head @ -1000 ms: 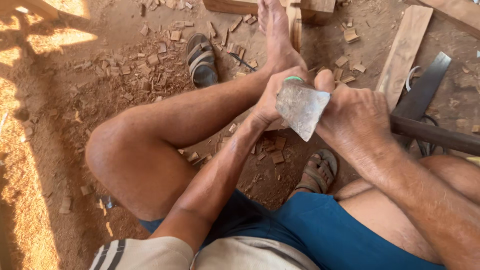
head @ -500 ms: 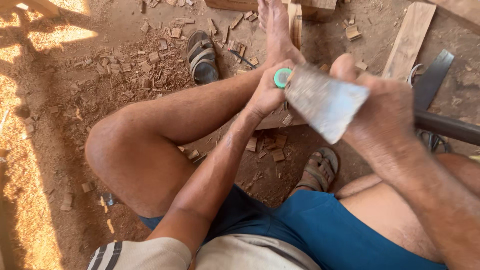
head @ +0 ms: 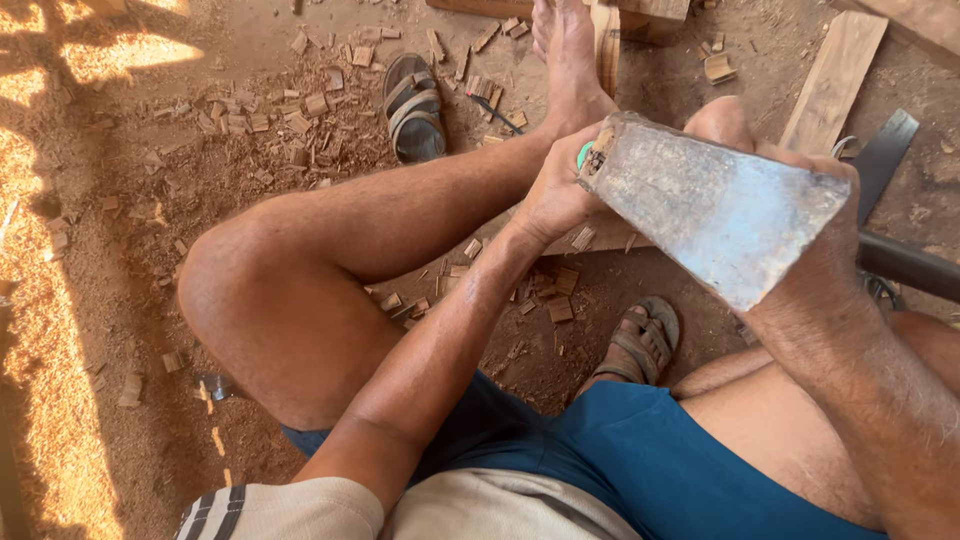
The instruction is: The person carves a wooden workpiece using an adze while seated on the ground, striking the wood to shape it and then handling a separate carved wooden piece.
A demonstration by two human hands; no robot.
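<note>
I see my right hand (head: 800,230) closed around the wide grey metal blade (head: 715,215), an axe-like head raised high and close to the camera, its broad flat face turned up and its cutting edge slanting down toward my lap; the grip is fully shut on the blade's far side, the thumb showing above its top edge. My left hand (head: 555,195) is curled shut near the blade's narrow end, where a small green thing (head: 584,152) peeps out; I cannot tell exactly what that hand pinches, since the blade hides most of its fingers. Below the hands a pale wooden piece (head: 600,238) lies on the dirt floor between my legs, with wood chips (head: 300,110) strewn toward the floor's far left corner and more just under my left wrist. My bare foot (head: 570,50) stretches toward the far edge, a sandal (head: 412,108) lies beside it, another sandal (head: 640,340) lies near my right thigh, a plank (head: 835,75) rests toward the far right, and a dark handle (head: 905,265) crosses the right edge. I judge the step in hand to be the lift before a chopping or shaving stroke. The next move calls for bringing the edge down squarely on the wood, with my left hand's fingers and both legs well apart from the line of the cut.
</note>
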